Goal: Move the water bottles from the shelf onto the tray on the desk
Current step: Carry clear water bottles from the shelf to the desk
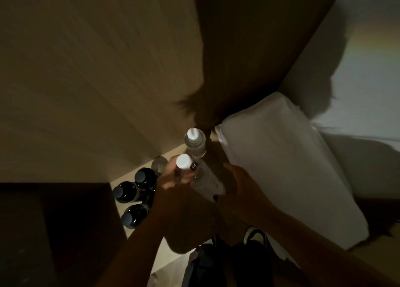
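The shelf (138, 178) is a pale board running from about 8 o'clock up toward 1 o'clock in the head view, dim and boxed in by wood panels. A bulky white wrapped pack (281, 167) leans across the right side, at 3 o'clock from the hands.

Both forearms come in from 5 and 6 o'clock. The left hand (173, 178) has its fingers curled round the neck of a clear water bottle (205, 180), just under its white cap (183, 161). That bottle is tilted: its long axis runs from the cap at 10 o'clock down to its base at 4 o'clock, so the cap points toward the back panel. The right hand (240, 183) sits just beside the bottle's lower body at 3 o'clock; whether it is clasping the bottle or only near it I cannot tell in this light.

A second clear bottle (195, 145) stands upright on the shelf at 12 o'clock from the left hand, cap toward the camera, near the held one. It is the likely next pick, and the left hand is nearer.

Three dark-capped bottles (134, 194) cluster at 9 o'clock. No tray or desk shows.
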